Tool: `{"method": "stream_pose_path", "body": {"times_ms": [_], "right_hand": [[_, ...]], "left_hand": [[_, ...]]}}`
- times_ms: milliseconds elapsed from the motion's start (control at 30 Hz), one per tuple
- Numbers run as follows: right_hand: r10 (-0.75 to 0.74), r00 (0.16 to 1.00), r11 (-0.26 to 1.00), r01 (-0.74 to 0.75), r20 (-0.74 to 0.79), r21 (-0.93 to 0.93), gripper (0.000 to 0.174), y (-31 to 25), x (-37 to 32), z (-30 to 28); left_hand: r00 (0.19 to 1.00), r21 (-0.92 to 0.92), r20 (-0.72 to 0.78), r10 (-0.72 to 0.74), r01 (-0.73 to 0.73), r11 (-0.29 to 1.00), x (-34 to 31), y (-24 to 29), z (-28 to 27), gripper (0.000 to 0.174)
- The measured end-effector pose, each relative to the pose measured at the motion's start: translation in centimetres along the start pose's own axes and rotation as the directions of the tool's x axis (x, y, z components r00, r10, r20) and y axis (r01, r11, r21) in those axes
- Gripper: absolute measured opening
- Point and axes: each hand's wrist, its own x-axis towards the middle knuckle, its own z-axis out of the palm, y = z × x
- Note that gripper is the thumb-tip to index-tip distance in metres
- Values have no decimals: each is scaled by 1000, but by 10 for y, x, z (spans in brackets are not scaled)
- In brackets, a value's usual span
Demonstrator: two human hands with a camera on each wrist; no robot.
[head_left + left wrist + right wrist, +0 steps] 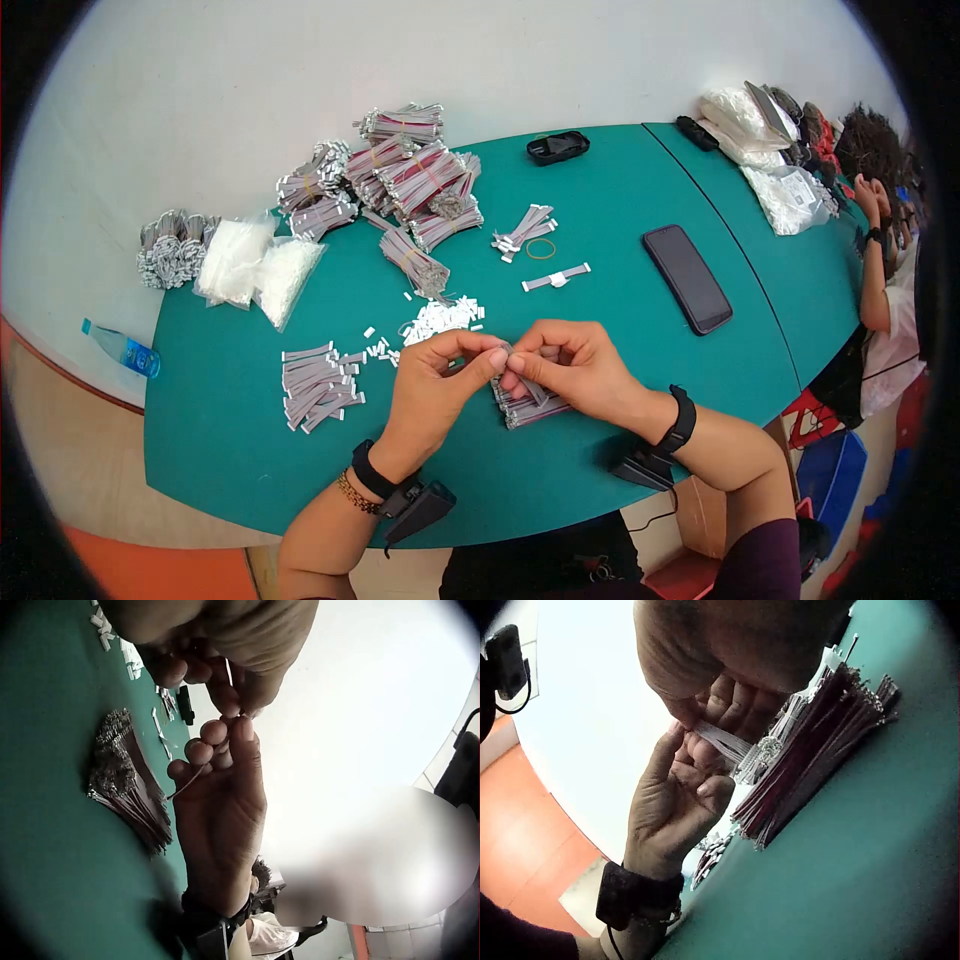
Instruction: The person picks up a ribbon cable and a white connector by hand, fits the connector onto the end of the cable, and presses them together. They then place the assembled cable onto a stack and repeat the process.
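Note:
In the head view my left hand (pixel 435 385) and right hand (pixel 585 372) meet at their fingertips over the table. Between thumb and fingers the right hand pinches a flat grey ribbon cable (pixel 724 742), which trails down across its palm side. At the cable's tip the left thumb and forefinger pinch as well; the fingertips hide the tip itself. Below the right hand lies a bundle of similar cables (pixel 810 761) with bare metal ends. A pile of small white connectors (pixel 447 317) lies just beyond the left hand. To its left are cables with white ends (pixel 318 388).
Tied cable bundles (pixel 420 180) are heaped at the back, beside bags of white pieces (pixel 285 275). A rubber band (pixel 541 248), a few cables (pixel 523 232) and a phone (pixel 687 279) lie to the right. Another person's arm (pixel 874 270) is at the far right.

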Motion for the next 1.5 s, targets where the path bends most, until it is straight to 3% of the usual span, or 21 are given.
{"method": "stream_pose_path", "body": {"times_ms": [333, 900, 1200, 1400, 1500], "right_hand": [[-27, 1000, 999, 26, -13, -44, 11, 0, -1, 1], [61, 998, 998, -61, -4, -11, 14, -1, 0, 3], [20, 997, 1000, -22, -75, -21, 15, -3, -1, 5], [-34, 993, 998, 27, -112, -59, 14, -8, -2, 6], [-31, 990, 998, 23, -138, -58, 13, -9, -2, 4]], "left_hand": [[1000, -15, 0, 6, -6, 1000, 0, 1, 1, 13], [1000, -28, -12, 18, -19, 999, -2, -4, 3, 8], [999, -218, -10, -42, 39, 975, -3, -8, 5, 5], [997, -48, 73, -11, 14, 999, -1, 5, 2, 11], [992, 173, 12, 125, -125, 977, 11, 4, -11, 14]]}}
